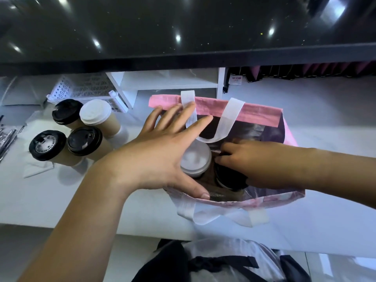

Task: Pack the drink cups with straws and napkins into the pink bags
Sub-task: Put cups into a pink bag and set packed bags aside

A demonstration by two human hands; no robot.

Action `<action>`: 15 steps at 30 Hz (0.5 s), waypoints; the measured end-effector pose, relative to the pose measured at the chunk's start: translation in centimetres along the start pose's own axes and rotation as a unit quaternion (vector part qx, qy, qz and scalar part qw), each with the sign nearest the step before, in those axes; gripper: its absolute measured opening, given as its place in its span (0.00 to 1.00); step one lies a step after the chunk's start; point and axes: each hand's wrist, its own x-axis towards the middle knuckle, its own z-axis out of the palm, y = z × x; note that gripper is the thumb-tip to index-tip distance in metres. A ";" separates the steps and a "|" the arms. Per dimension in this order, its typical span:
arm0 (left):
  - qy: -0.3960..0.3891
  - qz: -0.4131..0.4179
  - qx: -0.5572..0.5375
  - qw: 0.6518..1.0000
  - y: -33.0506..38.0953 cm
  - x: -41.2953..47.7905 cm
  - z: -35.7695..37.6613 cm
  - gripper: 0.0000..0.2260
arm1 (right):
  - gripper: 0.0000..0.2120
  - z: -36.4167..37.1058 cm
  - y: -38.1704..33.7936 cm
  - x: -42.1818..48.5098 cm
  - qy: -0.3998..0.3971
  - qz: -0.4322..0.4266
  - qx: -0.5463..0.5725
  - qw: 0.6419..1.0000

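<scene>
A pink bag (262,115) with white handles stands open on the white counter. Inside it stand a white-lidded cup (196,158) and a black-lidded cup (225,177). My left hand (162,147) spreads over the bag's left rim, fingers straight, thumb hooked inside the near edge. My right hand (250,161) reaches into the bag and grips the black-lidded cup from above, its fingers curled on the lid. To the left on the counter stand several kraft paper cups: three with black lids (84,140) and one with a white lid (95,111).
A white perforated basket (81,88) and a white shelf unit (168,82) sit behind the cups. A dark glossy raised counter (183,58) overhangs the back. White napkins (37,167) lie under the loose cups. Packets lie at the far left edge (7,137).
</scene>
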 end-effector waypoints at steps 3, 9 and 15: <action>0.004 0.001 -0.013 1.000 -0.2 0.0 -0.1 0.59 | 0.26 -0.4 0.7 0.1 -0.009 -0.001 0.015 1.000; 0.007 0.002 -0.019 1.000 0.0 -0.1 0.0 0.58 | 0.25 -0.1 1.4 0.5 -0.006 -0.014 -0.003 1.000; 0.025 0.007 -0.019 0.999 -0.4 0.0 0.3 0.58 | 0.27 -0.7 1.1 0.2 -0.017 -0.007 -0.006 1.000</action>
